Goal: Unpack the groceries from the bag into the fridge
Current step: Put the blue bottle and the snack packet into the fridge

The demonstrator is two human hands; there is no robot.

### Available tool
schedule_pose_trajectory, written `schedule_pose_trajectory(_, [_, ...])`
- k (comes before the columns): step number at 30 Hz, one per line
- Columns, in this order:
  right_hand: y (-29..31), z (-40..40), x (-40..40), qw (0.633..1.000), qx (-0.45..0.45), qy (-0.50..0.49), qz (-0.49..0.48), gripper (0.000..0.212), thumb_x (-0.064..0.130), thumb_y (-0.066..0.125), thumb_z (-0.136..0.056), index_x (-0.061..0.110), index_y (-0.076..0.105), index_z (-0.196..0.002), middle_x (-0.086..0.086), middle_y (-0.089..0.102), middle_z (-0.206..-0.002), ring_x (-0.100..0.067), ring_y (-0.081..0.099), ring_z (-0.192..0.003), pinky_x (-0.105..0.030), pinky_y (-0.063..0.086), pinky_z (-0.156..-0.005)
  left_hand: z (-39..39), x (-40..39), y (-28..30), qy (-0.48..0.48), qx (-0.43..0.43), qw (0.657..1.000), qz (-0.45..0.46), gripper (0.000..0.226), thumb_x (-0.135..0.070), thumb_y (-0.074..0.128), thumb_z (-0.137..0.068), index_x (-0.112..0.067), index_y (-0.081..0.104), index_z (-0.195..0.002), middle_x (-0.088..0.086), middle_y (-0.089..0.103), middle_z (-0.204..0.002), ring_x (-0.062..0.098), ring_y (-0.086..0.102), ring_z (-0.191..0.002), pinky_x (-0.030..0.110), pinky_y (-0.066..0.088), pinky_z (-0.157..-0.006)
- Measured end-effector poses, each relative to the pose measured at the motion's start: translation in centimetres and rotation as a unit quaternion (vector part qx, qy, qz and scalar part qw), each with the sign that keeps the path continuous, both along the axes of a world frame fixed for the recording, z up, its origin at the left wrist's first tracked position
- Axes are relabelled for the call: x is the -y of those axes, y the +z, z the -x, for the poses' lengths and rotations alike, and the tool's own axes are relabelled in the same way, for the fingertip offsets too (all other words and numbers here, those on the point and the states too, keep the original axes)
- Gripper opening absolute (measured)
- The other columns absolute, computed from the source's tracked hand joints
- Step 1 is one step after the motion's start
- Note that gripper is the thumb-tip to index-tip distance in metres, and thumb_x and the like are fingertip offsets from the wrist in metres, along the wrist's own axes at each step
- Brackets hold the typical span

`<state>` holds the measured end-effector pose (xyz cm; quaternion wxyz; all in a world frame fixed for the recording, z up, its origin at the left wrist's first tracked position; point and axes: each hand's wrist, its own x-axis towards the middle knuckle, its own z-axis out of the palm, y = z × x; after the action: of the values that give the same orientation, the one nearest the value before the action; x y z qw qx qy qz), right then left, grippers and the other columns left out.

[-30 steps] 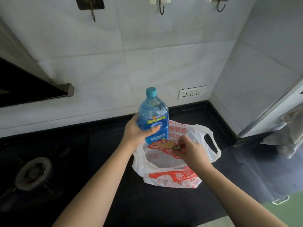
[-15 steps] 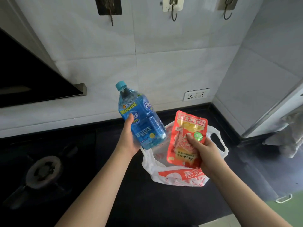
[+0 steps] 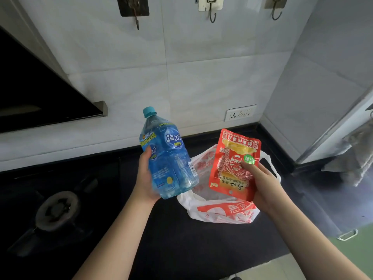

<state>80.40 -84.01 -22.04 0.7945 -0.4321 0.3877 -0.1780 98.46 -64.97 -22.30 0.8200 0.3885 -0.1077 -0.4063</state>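
My left hand (image 3: 145, 178) grips a large blue drink bottle (image 3: 169, 158) with a teal cap, tilted with its neck up and to the left, above the black counter. My right hand (image 3: 260, 184) holds a red and yellow snack pouch (image 3: 232, 158) upright, thumb on its front. Below and between both items lies the white plastic bag (image 3: 222, 211) with red print, slumped open on the counter. What remains inside the bag is hidden by the pouch and my hands.
A gas burner (image 3: 57, 209) sits at the left on the black counter (image 3: 181, 239). A wall socket (image 3: 240, 113) is behind the bag. Hooks (image 3: 212, 11) hang on the tiled wall. A grey cloth (image 3: 355, 158) hangs at the right by a metal-edged panel.
Both items came up out of the bag: the bottle was lifted and tilted to the left, and the red pouch was pulled out and turned upright. Since half a second ago, little has moved.
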Motion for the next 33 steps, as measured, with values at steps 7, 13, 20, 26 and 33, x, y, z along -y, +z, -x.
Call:
schedule_pose_trajectory(7, [0.4, 0.1, -0.2, 0.998, 0.031, 0.052, 0.013, 0.03, 0.026, 0.063, -0.092, 0.017, 0.06, -0.121, -0.01, 0.072, -0.112, -0.033, 0.07, -0.099, -0.056, 0.053, -0.088, 1.7, -2.3, 0.1, -0.039, 0.108, 0.993, 0.033, 0.057, -0.056, 0.074, -0.074, -0.022, 0.068, -0.12, 0.003, 0.069, -0.118, 0.021, 0.065, -0.111, 0.039, 0.055, -0.089])
schedule_pose_trajectory(13, [0.7, 1.8, 1.5, 0.993, 0.039, 0.11, 0.013, 0.033, 0.03, 0.064, -0.09, 0.02, 0.06, -0.121, -0.007, 0.072, -0.112, -0.032, 0.07, -0.099, -0.057, 0.051, -0.091, 6.2, -2.4, 1.9, 0.013, 0.102, 0.994, 0.03, 0.061, -0.044, 0.091, -0.056, -0.016, 0.073, -0.106, 0.007, 0.073, -0.101, 0.024, 0.07, -0.094, 0.039, 0.058, -0.076])
schedule_pose_trajectory(20, [1.3, 3.3, 3.6, 0.987, 0.047, 0.154, 0.017, 0.031, 0.029, 0.065, -0.09, 0.019, 0.061, -0.119, -0.007, 0.073, -0.11, -0.032, 0.071, -0.097, -0.057, 0.052, -0.09, 11.5, -1.8, 4.1, 0.158, 0.102, 0.981, -0.045, 0.088, -0.041, 0.092, -0.052, -0.007, 0.055, -0.124, 0.012, 0.069, -0.109, 0.03, 0.067, -0.099, 0.044, 0.056, -0.078])
schedule_pose_trajectory(26, [1.4, 3.5, 1.2, 0.97, 0.048, 0.237, 0.033, 0.029, 0.033, 0.063, -0.09, 0.022, 0.06, -0.118, -0.003, 0.074, -0.106, -0.029, 0.072, -0.094, -0.051, 0.055, -0.086, 15.0, -5.1, 4.2, 0.255, 0.092, 0.958, -0.095, 0.094, -0.039, 0.093, -0.052, -0.005, 0.051, -0.129, 0.016, 0.065, -0.113, 0.036, 0.064, -0.103, 0.046, 0.053, -0.08])
schedule_pose_trajectory(33, [0.6, 2.0, -4.8, 0.937, 0.035, 0.345, 0.035, 0.031, 0.033, 0.062, -0.091, 0.02, 0.06, -0.119, -0.002, 0.074, -0.106, -0.026, 0.072, -0.094, -0.05, 0.055, -0.087, 19.2, -12.3, 5.2, 0.354, 0.109, 0.918, -0.138, 0.077, -0.039, 0.093, -0.051, -0.012, 0.062, -0.115, 0.011, 0.07, -0.107, 0.032, 0.068, -0.099, 0.042, 0.057, -0.075])
